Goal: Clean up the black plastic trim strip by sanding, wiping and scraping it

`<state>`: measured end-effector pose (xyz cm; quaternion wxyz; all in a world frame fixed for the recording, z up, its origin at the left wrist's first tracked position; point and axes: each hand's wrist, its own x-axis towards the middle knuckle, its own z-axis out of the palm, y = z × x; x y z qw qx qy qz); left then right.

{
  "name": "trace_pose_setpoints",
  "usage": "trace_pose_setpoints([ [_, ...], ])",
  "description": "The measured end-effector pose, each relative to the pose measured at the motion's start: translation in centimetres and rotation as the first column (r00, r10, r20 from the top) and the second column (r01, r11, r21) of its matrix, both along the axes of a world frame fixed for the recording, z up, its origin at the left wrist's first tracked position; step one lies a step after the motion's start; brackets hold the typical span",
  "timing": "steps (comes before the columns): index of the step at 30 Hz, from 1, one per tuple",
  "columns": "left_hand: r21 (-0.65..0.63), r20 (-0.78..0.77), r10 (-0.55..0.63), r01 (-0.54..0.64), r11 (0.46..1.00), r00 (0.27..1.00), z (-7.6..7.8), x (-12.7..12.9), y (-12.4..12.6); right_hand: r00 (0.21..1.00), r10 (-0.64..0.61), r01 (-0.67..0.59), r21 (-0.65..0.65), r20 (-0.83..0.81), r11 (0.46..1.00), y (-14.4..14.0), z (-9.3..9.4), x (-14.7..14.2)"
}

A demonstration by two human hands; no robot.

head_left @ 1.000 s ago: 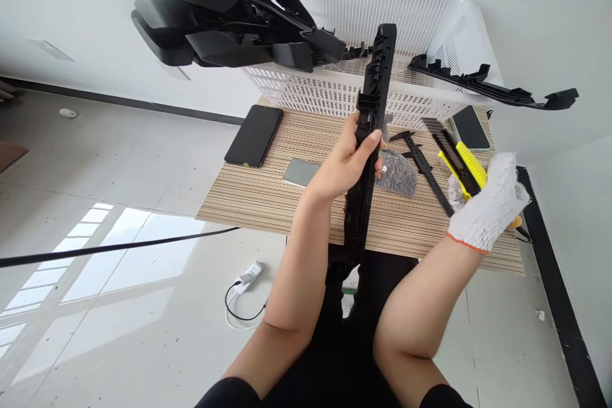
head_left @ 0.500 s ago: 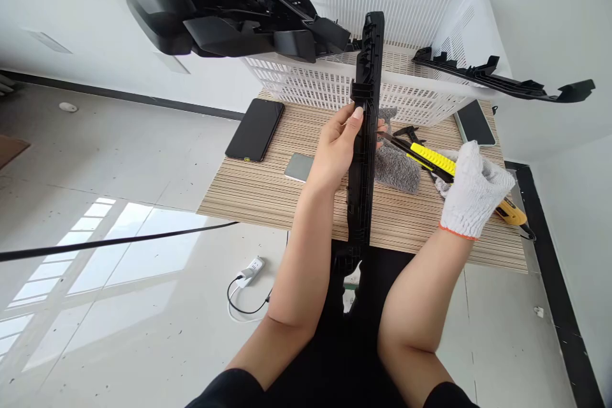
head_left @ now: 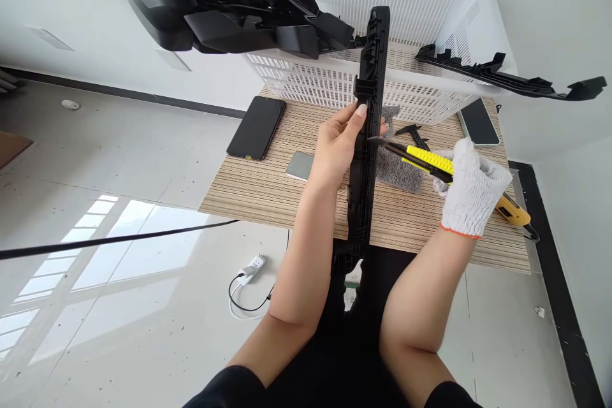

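Note:
My bare left hand (head_left: 340, 140) is wrapped around a long black plastic trim part (head_left: 366, 185), thumb on its face and fingertips showing past its right edge. The part stands lengthwise before me, its ribbed side up. In a white knit glove, my right hand (head_left: 475, 188) grips a yellow and black utility knife (head_left: 428, 158). The knife's blade points left and its tip lies over the part's ribbed face, just below my left thumb; whether it touches I cannot tell. Behind the part lies a grey fuzzy cloth (head_left: 399, 172), with a black caliper (head_left: 415, 135) beside it.
A white plastic basket (head_left: 406, 86) stands at the table's back, with several black plastic parts (head_left: 253, 32) over its left side and another (head_left: 511, 80) over its right. On the wooden table (head_left: 258, 194) lie a black tablet (head_left: 257, 127), a grey card-like item (head_left: 300, 166), a phone (head_left: 479, 121) and a yellow-handled tool (head_left: 514, 209).
The knife tip has shifted slightly left, from the part's right edge onto its face. The trim part has tilted a little, its top end moving right. Both grips are the same.

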<state>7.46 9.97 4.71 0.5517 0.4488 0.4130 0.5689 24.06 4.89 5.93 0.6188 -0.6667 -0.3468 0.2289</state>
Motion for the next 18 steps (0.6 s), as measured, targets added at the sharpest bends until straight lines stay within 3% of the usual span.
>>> trace_pose_setpoints([
  [5,0.0,-0.005,-0.009,0.009,1.0,1.0,0.09,0.0,-0.13,0.998,-0.062,0.062,0.022,0.025,0.998,0.06,0.08,-0.17],
  [9,-0.007,-0.005,-0.007,0.007,1.0,1.0,0.09,0.01,-0.14,0.998,-0.032,0.032,-0.006,0.052,0.999,0.06,-0.01,-0.06],
  [18,0.003,0.027,-0.019,0.018,1.0,0.999,0.04,0.04,-0.11,0.996,-0.084,0.083,0.065,0.017,0.994,0.2,-0.04,-0.07],
])
